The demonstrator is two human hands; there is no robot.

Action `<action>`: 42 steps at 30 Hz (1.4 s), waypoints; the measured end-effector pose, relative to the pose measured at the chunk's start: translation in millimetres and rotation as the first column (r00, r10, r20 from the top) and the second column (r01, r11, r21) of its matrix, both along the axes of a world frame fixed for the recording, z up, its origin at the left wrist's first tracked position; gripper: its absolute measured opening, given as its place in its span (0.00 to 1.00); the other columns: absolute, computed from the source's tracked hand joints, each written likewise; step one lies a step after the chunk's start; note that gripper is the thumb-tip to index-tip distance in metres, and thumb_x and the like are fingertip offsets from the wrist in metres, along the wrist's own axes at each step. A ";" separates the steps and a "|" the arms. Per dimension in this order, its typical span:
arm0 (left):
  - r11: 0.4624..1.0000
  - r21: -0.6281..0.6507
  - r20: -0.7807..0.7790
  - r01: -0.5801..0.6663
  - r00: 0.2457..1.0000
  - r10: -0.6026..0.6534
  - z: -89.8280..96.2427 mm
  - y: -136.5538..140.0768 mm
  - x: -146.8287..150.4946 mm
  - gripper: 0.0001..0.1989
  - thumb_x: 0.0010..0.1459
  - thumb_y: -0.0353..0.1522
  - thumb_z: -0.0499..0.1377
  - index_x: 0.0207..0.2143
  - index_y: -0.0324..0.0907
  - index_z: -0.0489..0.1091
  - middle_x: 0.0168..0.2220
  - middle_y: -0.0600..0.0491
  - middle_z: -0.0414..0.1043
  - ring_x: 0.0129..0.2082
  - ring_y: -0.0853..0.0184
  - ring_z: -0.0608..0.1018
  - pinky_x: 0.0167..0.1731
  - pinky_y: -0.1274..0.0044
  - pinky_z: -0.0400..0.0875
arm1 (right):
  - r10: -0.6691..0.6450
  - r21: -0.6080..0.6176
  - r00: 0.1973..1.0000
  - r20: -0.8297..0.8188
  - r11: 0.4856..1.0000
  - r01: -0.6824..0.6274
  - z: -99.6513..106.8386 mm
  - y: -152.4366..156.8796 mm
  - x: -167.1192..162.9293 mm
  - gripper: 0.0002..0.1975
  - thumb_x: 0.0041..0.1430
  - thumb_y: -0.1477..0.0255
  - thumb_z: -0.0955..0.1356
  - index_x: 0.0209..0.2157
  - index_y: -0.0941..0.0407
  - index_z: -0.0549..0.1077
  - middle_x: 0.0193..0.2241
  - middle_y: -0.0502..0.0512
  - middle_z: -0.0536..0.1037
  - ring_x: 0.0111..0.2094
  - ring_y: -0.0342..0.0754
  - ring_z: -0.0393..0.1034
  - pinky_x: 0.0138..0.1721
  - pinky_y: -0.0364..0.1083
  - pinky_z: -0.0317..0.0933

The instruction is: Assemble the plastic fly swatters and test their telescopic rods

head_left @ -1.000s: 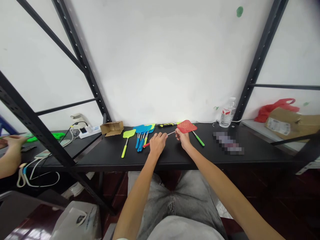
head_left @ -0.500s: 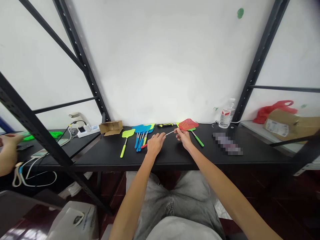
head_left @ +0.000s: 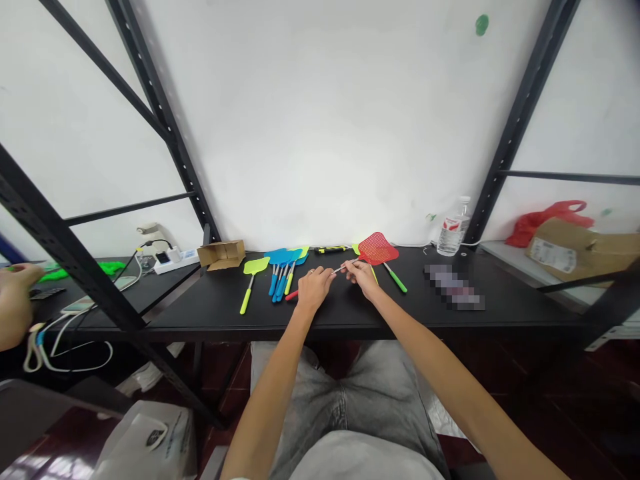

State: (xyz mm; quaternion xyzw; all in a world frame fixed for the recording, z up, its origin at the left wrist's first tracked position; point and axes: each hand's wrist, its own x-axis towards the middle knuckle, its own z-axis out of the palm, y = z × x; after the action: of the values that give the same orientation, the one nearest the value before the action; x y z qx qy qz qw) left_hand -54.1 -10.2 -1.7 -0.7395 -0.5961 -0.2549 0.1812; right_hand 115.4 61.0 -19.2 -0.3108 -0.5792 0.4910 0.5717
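Okay, so the red mesh-headed fly swatter (head_left: 379, 248) with a thin metal shaft is held over the flat black tabletop (head_left: 195, 303): left hand (head_left: 314, 288) closed round the handle end, right hand (head_left: 362, 277) pinching the shaft nearer the mesh, long axis running crosswise, head up and right.
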 end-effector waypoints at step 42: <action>0.984 0.067 0.076 0.163 0.983 -0.168 -6.4 6.7 -10.5 0.21 0.70 0.45 0.45 0.49 0.50 0.74 0.39 0.50 0.76 0.40 0.65 0.76 0.31 0.77 0.60 | 0.131 0.132 0.982 0.133 0.980 -0.149 0.0 -4.5 -3.1 0.22 0.54 0.50 0.70 0.33 0.56 0.80 0.30 0.55 0.79 0.21 0.40 0.63 0.18 0.41 0.50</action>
State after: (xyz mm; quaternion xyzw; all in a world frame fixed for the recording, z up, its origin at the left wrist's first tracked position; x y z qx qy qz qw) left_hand -64.6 -3.5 -8.0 -0.7697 -0.5314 -0.3171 0.1572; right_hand 112.3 56.5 -19.3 -0.2577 -0.6674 0.4676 0.5192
